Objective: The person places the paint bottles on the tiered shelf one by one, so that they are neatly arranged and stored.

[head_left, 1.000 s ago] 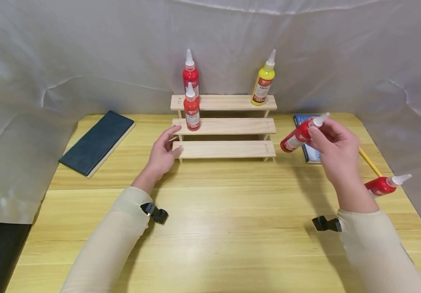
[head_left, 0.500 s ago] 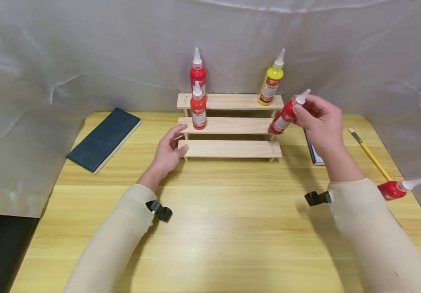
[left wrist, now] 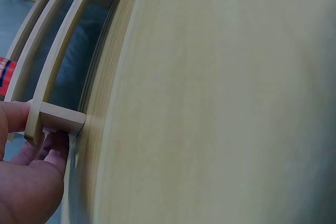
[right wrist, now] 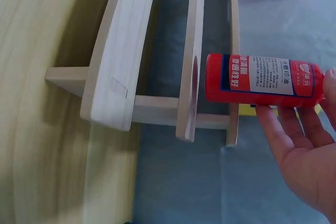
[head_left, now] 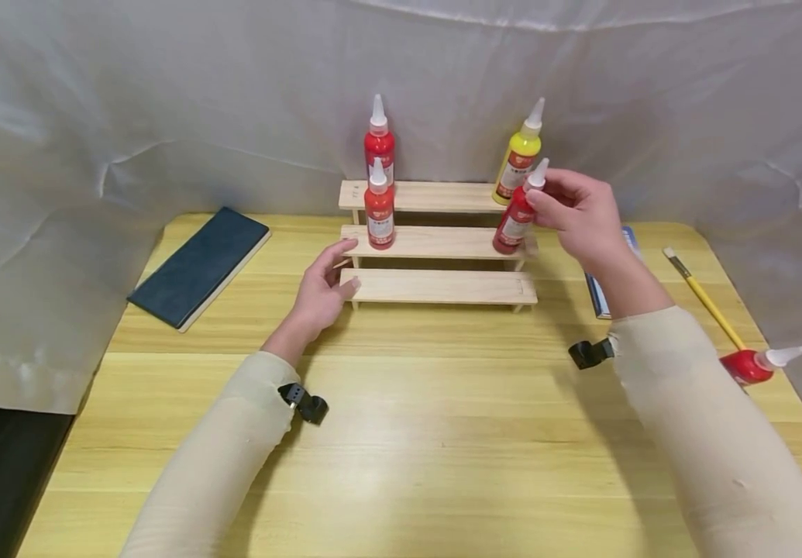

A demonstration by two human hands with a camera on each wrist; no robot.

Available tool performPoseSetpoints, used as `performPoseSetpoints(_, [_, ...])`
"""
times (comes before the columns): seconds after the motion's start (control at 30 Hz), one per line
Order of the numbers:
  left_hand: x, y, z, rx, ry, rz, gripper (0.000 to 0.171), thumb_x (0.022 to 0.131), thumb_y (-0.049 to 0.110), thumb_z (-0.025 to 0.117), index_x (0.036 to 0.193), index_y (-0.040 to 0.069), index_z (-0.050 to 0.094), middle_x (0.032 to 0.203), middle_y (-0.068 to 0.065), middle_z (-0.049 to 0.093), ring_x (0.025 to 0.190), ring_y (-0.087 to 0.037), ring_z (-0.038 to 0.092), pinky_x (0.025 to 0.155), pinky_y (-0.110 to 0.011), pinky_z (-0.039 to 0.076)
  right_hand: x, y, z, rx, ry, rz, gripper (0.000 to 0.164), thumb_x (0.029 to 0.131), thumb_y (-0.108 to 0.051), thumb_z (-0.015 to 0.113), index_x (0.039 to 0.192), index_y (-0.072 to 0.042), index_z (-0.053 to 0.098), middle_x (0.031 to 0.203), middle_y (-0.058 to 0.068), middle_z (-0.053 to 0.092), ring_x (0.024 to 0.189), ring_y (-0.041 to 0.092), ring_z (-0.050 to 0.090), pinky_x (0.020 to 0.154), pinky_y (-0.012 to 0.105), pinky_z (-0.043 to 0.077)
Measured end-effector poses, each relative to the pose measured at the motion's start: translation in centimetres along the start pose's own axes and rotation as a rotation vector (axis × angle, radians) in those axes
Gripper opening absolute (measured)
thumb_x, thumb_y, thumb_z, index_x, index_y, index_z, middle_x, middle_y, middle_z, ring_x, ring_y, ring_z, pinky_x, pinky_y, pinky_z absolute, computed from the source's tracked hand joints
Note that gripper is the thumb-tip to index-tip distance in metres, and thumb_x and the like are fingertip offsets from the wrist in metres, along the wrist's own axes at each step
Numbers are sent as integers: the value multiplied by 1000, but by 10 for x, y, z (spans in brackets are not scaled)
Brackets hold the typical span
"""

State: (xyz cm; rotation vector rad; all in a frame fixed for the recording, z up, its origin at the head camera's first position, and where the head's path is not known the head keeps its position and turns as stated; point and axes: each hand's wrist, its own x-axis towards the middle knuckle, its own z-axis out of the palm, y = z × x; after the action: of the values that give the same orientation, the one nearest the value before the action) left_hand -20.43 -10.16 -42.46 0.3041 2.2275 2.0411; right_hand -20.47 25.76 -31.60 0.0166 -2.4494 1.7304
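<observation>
A three-step wooden rack [head_left: 442,287] stands at the back of the table. My left hand [head_left: 317,294] grips its left end; in the left wrist view the thumb lies against the lowest step and the fingers reach underneath. My right hand [head_left: 578,213] pinches a red squeeze bottle [head_left: 515,221] near its white nozzle. Slightly tilted, the bottle has its base close over the right end of the middle step [right wrist: 191,77]. Behind it a yellow squeeze bottle [head_left: 512,170] stands on the top step. Two more red bottles stand at the left, on the top step [head_left: 380,147] and middle step [head_left: 380,221].
A dark notebook [head_left: 198,267] lies left of the rack. On the right are a blue booklet [head_left: 597,294], partly hidden by my right arm, a yellow-handled brush [head_left: 710,306] and another red bottle [head_left: 749,366] lying on its side. A grey cloth [head_left: 247,101] hangs behind the table.
My right hand has carried the red bottle leftward from beside the rack to over the middle step's right end, turning it more upright. The left hand keeps its grip on the rack.
</observation>
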Motion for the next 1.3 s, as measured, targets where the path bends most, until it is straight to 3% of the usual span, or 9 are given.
performPoseSetpoints(0.3, [0,0,0,9,0,-6,60,91,-18,57,145,5,49,146,-15,47,132,-32,44,112,-42,33,7,-1,7,-74,-53,-3,41,95,-19,68,135,-8,64,124,10,63,107,23,59,87,32,55])
performPoseSetpoints(0.57, [12,-29,-3,-1,8,25,63,92,-15,58,146,15,51,145,-9,49,131,-26,46,112,-39,33,5,3,5,-84,-35,29,43,96,-23,67,138,-12,62,130,11,60,112,23,58,90,36,54])
performPoseSetpoints(0.8, [1,0,-1,2,-2,-1,59,91,-18,57,145,6,50,143,-16,48,132,-31,45,112,-41,33,1,4,6,-73,-26,32,44,96,-24,66,139,-14,61,132,11,59,114,24,56,91,35,53])
performPoseSetpoints(1.07, [1,0,-2,3,-3,-4,60,91,-18,57,145,6,49,144,-17,48,132,-32,45,112,-42,33,3,8,9,-54,1,-30,41,97,-19,66,137,-10,63,126,11,61,109,22,59,87,32,55])
performPoseSetpoints(1.3, [2,3,-2,19,0,-15,59,92,-17,56,146,7,49,146,-16,46,134,-34,43,112,-43,32,4,10,11,-57,25,-19,41,96,-21,67,136,-13,64,126,11,61,109,23,58,87,31,55])
